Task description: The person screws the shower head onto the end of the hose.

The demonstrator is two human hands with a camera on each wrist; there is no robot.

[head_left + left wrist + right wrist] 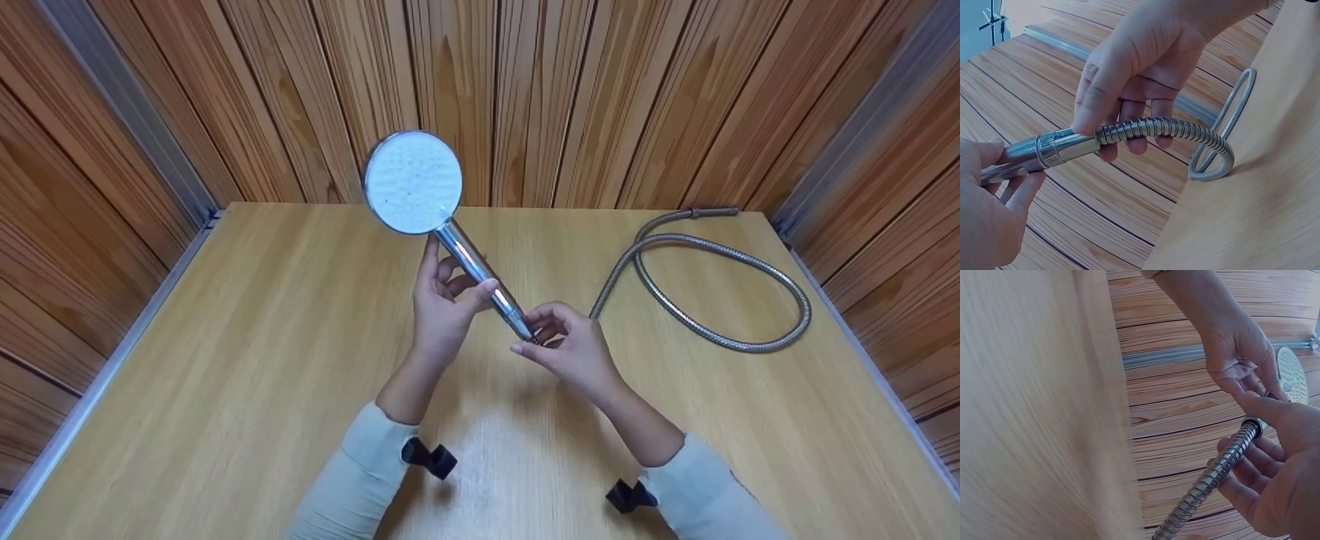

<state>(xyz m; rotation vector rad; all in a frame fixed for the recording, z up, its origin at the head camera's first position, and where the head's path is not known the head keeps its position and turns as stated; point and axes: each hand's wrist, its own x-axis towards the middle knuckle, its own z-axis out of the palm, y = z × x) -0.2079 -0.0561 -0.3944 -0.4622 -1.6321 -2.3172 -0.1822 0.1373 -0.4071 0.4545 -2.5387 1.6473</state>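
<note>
A chrome shower head (414,182) with a round white face is held up and tilted over the table, its handle (466,255) sloping down to the right. My left hand (441,319) grips this handle at mid-length, thumb in front. At the handle's lower end, my right hand (576,346) pinches the smooth metal connector (1077,147) of a ribbed shower hose (1168,127) between thumb and fingers. In the left wrist view, connector and handle sit in line, end to end. From the right hand, the hose (1199,492) bends away in the right wrist view.
The rest of the hose (750,346) lies in a loop on the right of the wooden table (262,360), its free end near the back edge. Wood-plank walls (525,105) with metal corner rails stand behind and on both sides. Black mounts (429,457) stick out from both sleeves.
</note>
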